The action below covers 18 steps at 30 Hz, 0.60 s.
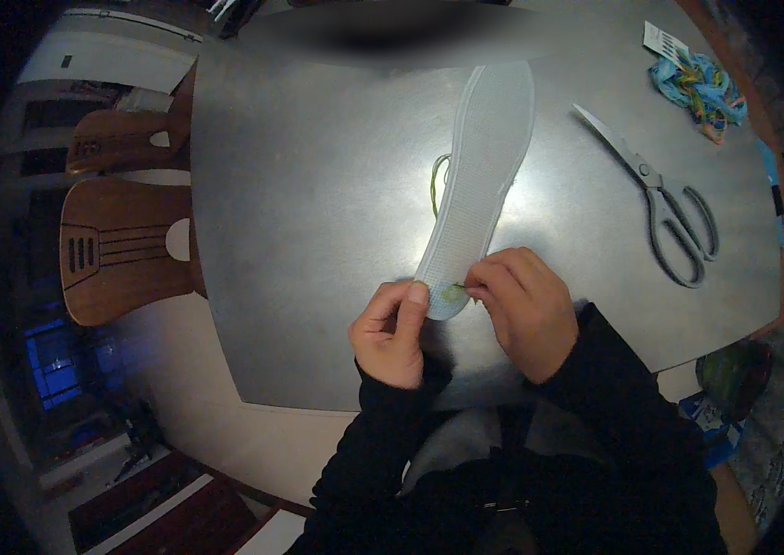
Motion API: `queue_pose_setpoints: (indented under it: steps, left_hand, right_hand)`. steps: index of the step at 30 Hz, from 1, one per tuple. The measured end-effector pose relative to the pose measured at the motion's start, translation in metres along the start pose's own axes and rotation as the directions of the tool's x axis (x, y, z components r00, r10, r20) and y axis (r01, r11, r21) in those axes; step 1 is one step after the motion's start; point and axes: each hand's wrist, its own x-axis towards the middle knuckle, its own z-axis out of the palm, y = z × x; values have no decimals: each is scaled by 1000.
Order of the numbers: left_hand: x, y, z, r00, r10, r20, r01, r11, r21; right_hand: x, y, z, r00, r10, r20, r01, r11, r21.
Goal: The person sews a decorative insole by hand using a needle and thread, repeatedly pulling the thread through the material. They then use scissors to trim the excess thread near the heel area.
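Note:
A pale mesh shoe insole (485,159) lies lengthwise before me, its narrow end towards my body. My left hand (392,333) grips the left edge of that end, thumb on top. Close to the opposite edge, my right hand (527,312) pinches what looks like a sewing needle (459,286); its far part is hidden by the fingers. Beside the needle a small light-green stitched patch (450,295) shows on the mesh. A loop of green thread (435,187) sticks out from under the insole's left side.
Grey-handled scissors (655,187) lie partly spread to the right. Farther back are a bundle of multicoloured embroidery thread (700,94) and a printed card (664,43). The grey tabletop (309,229) has wooden chairs (128,250) along its left side. A dark blurred shape covers the top edge.

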Motion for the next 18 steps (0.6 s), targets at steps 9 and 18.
queue_pose_setpoints:
  steps: [9, 18]
  left_hand:
    - [0, 0, 0, 999, -23, 40, 24, 1000, -13]
    - [1, 2, 1, 1000, -5, 30, 5, 1000, 18]
  right_hand:
    - [2, 1, 1, 999, -26, 40, 28, 999, -45]
    - [5, 3, 2, 995, -53, 90, 51, 998, 22]
